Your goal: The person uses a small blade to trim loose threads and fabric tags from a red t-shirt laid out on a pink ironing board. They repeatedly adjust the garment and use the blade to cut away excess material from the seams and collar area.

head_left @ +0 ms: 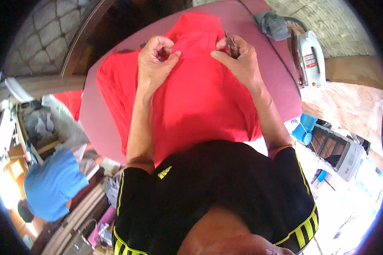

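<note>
A red garment (200, 102) lies spread across a pink padded board (281, 80) and reaches back toward my body. Near its far end, my left hand (155, 63) pinches the cloth between thumb and curled fingers. Across from it, my right hand (242, 61) grips the garment's other edge with thumb and forefinger. Tucked in that same right hand are small dark metal thread snips (231, 44), their points upward; the fingers partly hide them. The stretch of red cloth between both hands is fairly flat, while the left side is bunched in folds.
A white iron (311, 59) stands at the board's right, beside a grey cloth (271, 26). A dark cord (277, 55) crosses the board. A blue container (304, 129) and a grey appliance (349, 159) sit at lower right. A person in blue (55, 182) is at lower left.
</note>
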`<state>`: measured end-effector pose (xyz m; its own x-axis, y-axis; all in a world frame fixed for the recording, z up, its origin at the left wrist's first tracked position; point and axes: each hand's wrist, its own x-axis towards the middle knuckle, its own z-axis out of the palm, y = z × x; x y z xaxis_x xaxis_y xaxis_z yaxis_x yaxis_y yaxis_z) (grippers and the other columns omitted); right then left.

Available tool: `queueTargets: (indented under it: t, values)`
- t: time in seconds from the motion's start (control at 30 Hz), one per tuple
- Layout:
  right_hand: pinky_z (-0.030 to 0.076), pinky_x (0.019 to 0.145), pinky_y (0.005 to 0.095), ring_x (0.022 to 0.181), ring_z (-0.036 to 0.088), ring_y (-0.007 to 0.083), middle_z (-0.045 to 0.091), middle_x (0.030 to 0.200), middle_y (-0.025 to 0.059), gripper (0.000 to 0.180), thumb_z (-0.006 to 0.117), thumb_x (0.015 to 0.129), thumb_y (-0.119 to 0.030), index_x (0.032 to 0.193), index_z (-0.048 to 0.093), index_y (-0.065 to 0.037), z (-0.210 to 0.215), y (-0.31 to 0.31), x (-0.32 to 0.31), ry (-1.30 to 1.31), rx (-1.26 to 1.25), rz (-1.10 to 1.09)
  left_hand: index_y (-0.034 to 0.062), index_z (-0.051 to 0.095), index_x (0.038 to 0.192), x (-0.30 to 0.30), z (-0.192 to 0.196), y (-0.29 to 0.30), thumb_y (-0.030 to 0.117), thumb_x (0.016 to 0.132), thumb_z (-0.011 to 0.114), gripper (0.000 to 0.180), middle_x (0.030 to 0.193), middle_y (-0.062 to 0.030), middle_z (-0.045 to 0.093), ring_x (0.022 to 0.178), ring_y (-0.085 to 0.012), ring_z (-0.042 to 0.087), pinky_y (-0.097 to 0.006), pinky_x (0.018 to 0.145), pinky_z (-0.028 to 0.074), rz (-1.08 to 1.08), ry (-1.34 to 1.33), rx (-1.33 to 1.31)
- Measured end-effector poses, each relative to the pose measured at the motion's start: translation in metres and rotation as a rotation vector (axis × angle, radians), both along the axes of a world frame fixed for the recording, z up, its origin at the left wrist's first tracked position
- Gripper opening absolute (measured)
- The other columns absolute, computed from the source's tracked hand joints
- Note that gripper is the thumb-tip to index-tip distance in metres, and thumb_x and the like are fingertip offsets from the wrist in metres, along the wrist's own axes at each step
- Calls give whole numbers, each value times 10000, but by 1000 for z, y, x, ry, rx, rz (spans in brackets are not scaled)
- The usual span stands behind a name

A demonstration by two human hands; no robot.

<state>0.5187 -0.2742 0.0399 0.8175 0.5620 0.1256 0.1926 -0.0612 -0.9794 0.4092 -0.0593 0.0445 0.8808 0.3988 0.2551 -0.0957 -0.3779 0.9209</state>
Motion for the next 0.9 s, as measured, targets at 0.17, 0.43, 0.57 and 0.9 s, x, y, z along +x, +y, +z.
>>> queueTargets:
  t: [0.17, 0.43, 0.57, 0.9]
  values:
    - [532, 790, 261, 937, 665, 110, 682, 1003, 65, 333, 750, 842, -50, 1120, 575, 0, -27, -6, -46, 1, 102, 189, 57, 565, 1162, -68, -9, -20, -22, 736, 764, 477, 972, -69, 678, 819, -168, 627, -293, 784, 516, 139, 209, 251]
    - [515, 964, 321, 1095, 658, 200, 682, 1165, 141, 359, 710, 877, -41, 1185, 543, 39, -45, -18, -78, 5, -90, 370, 36, 589, 1090, -132, -30, -90, -15, 667, 805, 478, 1004, -95, 563, 827, -180, 606, -306, 749, 517, 368, -6, 135]
    - [481, 988, 298, 1098, 624, 164, 663, 1146, 87, 302, 679, 901, -29, 1173, 563, 33, -41, -28, -100, 189, -27, 414, 5, 538, 1111, -143, -56, -119, -102, 758, 642, 384, 1031, -104, 577, 878, -178, 627, -299, 774, 524, 354, 23, -42]
    - [291, 484, 221, 544, 381, 15, 441, 645, -102, 143, 673, 937, -231, 895, 602, -113, -41, -41, -121, 628, -173, 381, -36, 540, 1092, -170, -54, -141, -22, 912, 525, 181, 910, -103, 616, 790, -161, 642, -299, 688, 522, 468, 79, -341]
